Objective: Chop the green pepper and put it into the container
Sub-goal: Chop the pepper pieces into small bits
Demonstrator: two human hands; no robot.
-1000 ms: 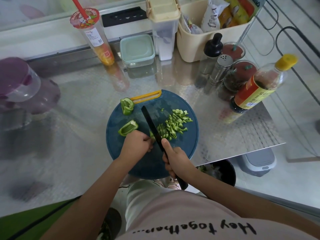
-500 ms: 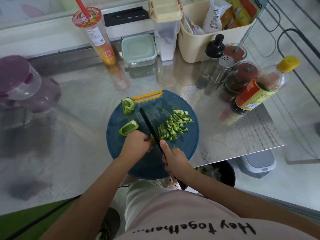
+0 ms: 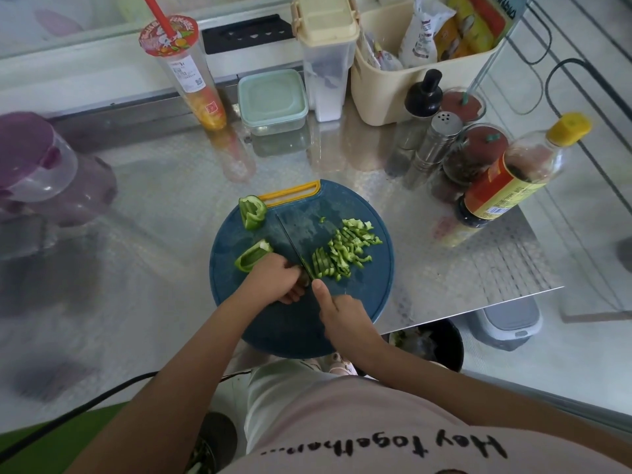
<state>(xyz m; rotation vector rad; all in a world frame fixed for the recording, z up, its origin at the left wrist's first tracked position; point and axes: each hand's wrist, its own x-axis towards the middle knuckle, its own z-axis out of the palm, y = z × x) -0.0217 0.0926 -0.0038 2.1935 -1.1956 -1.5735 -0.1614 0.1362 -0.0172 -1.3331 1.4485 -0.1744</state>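
A round blue cutting board (image 3: 369, 295) lies on the steel counter. My right hand (image 3: 337, 311) grips a black knife (image 3: 294, 246) whose blade stands edge-down on the board. My left hand (image 3: 277, 277) is curled just left of the blade, pressing down a pepper piece that it mostly hides. A pile of green pepper strips (image 3: 345, 249) lies right of the blade. Two uncut pepper pieces rest on the board's left side: one (image 3: 253, 256) by my left hand, one (image 3: 252, 212) at the far left rim. A lidded pale-green container (image 3: 272, 100) stands at the back of the counter.
Behind the board stand a drink cup with a red straw (image 3: 186, 71), a cream bin (image 3: 383, 87), shakers (image 3: 434, 145), jars and a sauce bottle (image 3: 506, 183). A purple-lidded jug (image 3: 34, 159) sits far left. The counter edge runs on the right, a black bin (image 3: 441, 340) below it.
The knife has shifted left toward my left hand and turned edge-on, and more cut strips lie to its right. My left hand has stayed in place.
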